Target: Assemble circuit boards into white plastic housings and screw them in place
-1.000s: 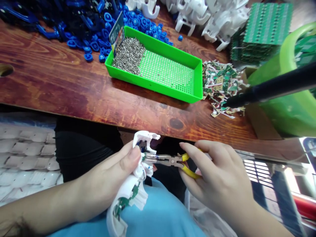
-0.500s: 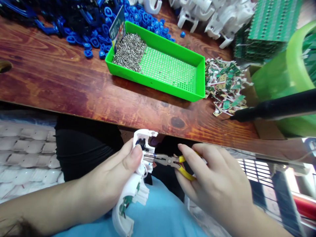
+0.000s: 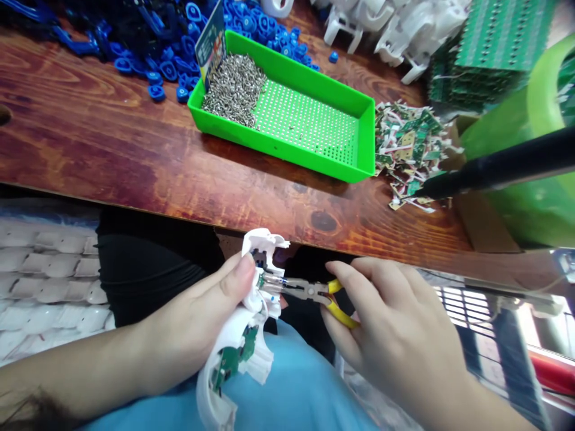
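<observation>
My left hand is closed around a white plastic housing, its thumb pressing near the upper end. Inside the lower part of the housing a green circuit board shows. My right hand grips pliers by their yellow handles. The jaws point left and reach into the open side of the housing, at a small clear or metallic part whose kind I cannot make out. Both hands are above my lap, in front of the table edge.
On the wooden table stands a green tray with a heap of screws. Blue plastic parts and white housings lie behind. Small boards with wires, stacked green panels, a green bin and a black rod-shaped tool are right.
The housing has tilted slightly, so more of its green board shows. The pliers stay at its open side, shifted a little right. The whole view has moved slightly.
</observation>
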Demonstrator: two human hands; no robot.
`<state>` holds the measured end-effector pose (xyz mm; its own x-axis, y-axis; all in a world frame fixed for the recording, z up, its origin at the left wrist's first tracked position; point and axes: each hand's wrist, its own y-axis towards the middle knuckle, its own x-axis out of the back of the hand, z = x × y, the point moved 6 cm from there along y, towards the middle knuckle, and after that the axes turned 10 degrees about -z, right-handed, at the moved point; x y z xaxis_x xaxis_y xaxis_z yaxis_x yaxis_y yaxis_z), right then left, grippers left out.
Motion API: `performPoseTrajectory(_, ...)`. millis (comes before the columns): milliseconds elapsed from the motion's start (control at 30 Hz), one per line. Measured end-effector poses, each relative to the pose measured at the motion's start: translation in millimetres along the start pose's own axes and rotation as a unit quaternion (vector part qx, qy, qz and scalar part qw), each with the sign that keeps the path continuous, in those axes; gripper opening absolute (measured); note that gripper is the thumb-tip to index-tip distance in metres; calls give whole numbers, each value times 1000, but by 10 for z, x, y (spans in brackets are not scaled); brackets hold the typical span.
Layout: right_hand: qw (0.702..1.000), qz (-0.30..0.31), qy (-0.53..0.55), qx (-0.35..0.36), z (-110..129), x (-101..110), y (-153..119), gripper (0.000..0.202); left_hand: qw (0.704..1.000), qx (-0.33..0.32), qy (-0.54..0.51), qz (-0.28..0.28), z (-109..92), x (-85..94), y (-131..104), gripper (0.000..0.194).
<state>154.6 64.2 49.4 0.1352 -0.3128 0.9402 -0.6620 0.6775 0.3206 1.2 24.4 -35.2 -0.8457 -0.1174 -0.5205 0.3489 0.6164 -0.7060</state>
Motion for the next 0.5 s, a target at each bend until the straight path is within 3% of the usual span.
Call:
performPoseTrajectory(233, 999, -33, -14, 40, 14, 54, -14, 34, 996, 52, -65, 32, -43, -80, -14, 45)
performPoseTrajectory(400, 997, -38, -40, 59, 50, 80, 0, 33, 998, 30, -29, 47, -77, -103, -27, 47)
performPoseTrajectory(500, 997, -44, -45, 53, 81, 88, 5, 30, 999, 12, -25, 22, -50, -36, -34, 46)
